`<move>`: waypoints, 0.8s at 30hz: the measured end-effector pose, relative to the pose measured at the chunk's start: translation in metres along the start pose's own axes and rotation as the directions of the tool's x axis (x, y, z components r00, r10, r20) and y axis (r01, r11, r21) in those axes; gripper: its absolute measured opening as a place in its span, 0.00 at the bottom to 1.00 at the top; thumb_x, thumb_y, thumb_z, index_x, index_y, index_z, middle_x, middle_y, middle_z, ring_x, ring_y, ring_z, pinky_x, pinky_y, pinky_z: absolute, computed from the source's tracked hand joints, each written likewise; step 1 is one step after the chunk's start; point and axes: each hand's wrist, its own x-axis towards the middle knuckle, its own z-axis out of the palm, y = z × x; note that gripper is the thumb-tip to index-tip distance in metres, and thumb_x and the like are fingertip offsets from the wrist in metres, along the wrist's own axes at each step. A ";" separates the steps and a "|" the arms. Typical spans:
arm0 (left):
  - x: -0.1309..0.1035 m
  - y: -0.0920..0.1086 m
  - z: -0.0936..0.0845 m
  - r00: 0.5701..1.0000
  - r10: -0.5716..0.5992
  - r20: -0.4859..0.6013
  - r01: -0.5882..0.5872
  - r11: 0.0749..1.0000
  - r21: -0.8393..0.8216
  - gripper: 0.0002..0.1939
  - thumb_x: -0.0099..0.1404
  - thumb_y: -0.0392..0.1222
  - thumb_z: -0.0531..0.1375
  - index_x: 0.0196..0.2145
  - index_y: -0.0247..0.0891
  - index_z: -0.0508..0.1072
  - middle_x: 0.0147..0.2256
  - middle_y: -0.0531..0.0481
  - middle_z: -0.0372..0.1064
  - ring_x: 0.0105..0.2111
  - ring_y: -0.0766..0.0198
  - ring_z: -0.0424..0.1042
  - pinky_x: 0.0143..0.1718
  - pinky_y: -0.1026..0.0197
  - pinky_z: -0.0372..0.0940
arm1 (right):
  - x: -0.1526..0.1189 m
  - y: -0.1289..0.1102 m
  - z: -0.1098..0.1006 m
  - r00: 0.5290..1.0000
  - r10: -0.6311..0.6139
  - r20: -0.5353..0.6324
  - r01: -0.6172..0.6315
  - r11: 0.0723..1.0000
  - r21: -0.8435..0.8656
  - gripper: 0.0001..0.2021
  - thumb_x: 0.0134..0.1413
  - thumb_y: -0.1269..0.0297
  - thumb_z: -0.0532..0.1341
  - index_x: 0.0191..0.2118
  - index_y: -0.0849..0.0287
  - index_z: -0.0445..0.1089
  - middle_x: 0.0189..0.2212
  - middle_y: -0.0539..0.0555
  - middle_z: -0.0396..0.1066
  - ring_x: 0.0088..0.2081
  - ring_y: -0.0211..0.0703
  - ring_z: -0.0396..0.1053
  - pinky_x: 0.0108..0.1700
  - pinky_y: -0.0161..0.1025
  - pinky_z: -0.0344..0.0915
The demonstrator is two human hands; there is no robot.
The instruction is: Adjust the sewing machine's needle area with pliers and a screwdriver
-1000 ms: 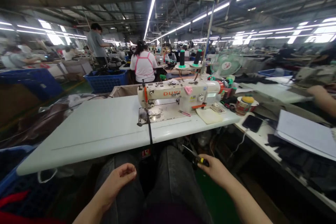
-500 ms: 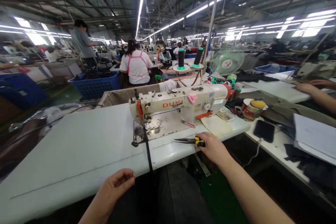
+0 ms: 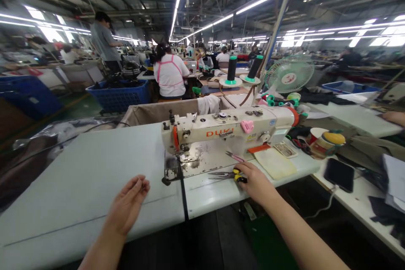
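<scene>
My right hand [image 3: 255, 181] is closed on the yellow-and-black handles of a pair of scissors [image 3: 223, 174], just in front of the sewing machine's bed. Their blades point left and look slightly parted. My left hand [image 3: 128, 200] hovers over the left part of the white table, its thumb and fingertips pressed together; whatever they hold, if anything, is too small to make out. Between the hands, a narrow black strap [image 3: 183, 194] runs from under the needle area of the sewing machine [image 3: 218, 130] over the table's front edge. Pink-handled thread snips [image 3: 234, 157] lie on the machine bed.
A yellowish pad [image 3: 274, 162] and a small tray [image 3: 285, 150] sit right of the machine. A phone [image 3: 339, 174] with a cable lies on the side table. Thread cones [image 3: 232, 69] and a green fan [image 3: 289, 76] stand behind. Other people work farther back.
My left hand has risen from the table's front edge and moved left over the tabletop. My right hand keeps hold of the scissors, whose blades look more parted. The view has shifted left.
</scene>
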 end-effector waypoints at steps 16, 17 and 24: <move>-0.016 0.002 0.001 0.987 -0.002 0.159 0.019 0.994 -0.109 0.16 0.52 0.41 0.79 0.37 0.37 0.81 0.38 0.50 0.74 0.38 0.68 0.73 0.45 0.65 0.72 | 0.025 -0.005 0.057 0.967 0.049 -0.251 -0.064 0.997 -0.051 0.22 0.59 0.57 0.64 0.54 0.66 0.75 0.55 0.70 0.74 0.60 0.66 0.70 0.66 0.61 0.65; -0.016 0.002 0.002 0.985 -0.008 0.171 0.024 0.995 -0.095 0.16 0.53 0.41 0.79 0.37 0.37 0.81 0.39 0.50 0.73 0.38 0.68 0.73 0.46 0.65 0.72 | 0.026 -0.007 0.057 0.963 0.041 -0.268 -0.063 0.995 -0.076 0.23 0.60 0.56 0.63 0.55 0.67 0.74 0.55 0.71 0.74 0.60 0.67 0.69 0.66 0.61 0.65; -0.015 0.001 0.008 0.975 -0.006 0.224 0.022 0.997 -0.068 0.15 0.52 0.42 0.79 0.35 0.37 0.81 0.38 0.49 0.72 0.38 0.67 0.72 0.47 0.64 0.70 | 0.026 -0.032 0.057 0.925 -0.152 -0.348 0.055 0.960 -0.274 0.19 0.67 0.58 0.57 0.54 0.66 0.74 0.50 0.69 0.74 0.54 0.64 0.71 0.60 0.57 0.70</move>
